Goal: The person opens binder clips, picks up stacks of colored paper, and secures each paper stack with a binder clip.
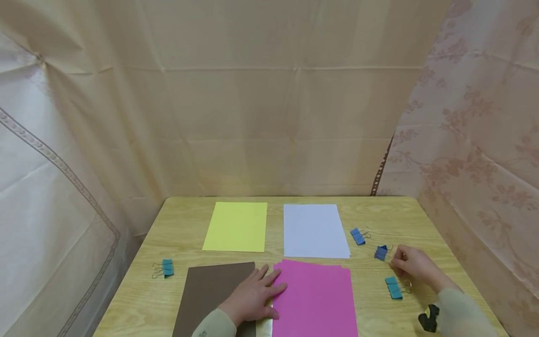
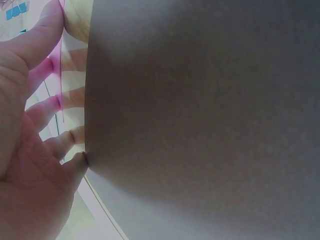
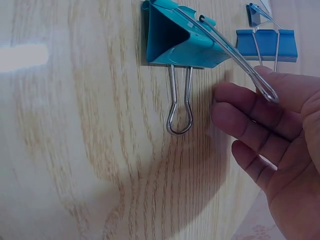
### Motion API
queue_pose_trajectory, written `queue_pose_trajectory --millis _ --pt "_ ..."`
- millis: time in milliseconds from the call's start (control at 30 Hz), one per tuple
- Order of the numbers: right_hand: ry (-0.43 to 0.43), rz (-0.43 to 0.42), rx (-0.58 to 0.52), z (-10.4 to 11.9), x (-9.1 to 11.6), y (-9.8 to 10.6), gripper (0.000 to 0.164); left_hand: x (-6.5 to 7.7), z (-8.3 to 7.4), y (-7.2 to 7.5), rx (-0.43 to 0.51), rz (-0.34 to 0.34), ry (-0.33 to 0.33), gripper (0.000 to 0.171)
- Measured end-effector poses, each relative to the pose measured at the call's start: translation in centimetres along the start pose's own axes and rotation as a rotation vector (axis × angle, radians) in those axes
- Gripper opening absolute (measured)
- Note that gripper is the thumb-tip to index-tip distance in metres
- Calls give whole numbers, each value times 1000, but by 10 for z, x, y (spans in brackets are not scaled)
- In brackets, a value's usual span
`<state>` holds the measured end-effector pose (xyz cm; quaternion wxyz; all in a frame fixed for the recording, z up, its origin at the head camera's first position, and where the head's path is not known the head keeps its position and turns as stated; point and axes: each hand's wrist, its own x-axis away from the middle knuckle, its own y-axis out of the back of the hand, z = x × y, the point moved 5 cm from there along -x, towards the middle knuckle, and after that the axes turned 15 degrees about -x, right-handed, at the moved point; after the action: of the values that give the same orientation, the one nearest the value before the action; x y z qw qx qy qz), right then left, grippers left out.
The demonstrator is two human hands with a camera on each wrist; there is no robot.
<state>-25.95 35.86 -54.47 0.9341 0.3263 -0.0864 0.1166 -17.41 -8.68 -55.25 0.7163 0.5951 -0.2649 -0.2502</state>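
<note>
My left hand [image 1: 254,295], fingers spread, lies across the gap between a brown sheet [image 1: 214,290] and a stack of magenta sheets [image 1: 316,299]. Its fingertips rest on the magenta stack's left edge. Over at the right, my right hand [image 1: 417,267] hovers with loosely curled fingers beside a dark blue binder clip [image 1: 381,253]. In the right wrist view the thumb hides the ends of that blue clip's [image 3: 267,44] wire handles, so contact is unclear. A larger teal binder clip [image 3: 185,42] lies close to the same hand, one wire handle crossing before the fingers.
Behind lie a yellow sheet [image 1: 236,227] and a pale lavender stack [image 1: 316,230]. Another blue binder clip [image 1: 358,236] is at the lavender stack's right. A teal clip [image 1: 167,268] lies at the left. Something black and yellow [image 1: 429,318] shows by the right sleeve. Curtains [image 1: 269,117] surround the wooden table.
</note>
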Motion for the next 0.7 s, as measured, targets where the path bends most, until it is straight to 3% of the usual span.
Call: queue_pose_trajectory --millis 500,700 --pt "-34 49 -31 -2 -1 -2 16 0 2 -2 22 -8 -14 73" --pt "1 15 24 -3 1 3 33 0 2 -2 27 9 -17 73"
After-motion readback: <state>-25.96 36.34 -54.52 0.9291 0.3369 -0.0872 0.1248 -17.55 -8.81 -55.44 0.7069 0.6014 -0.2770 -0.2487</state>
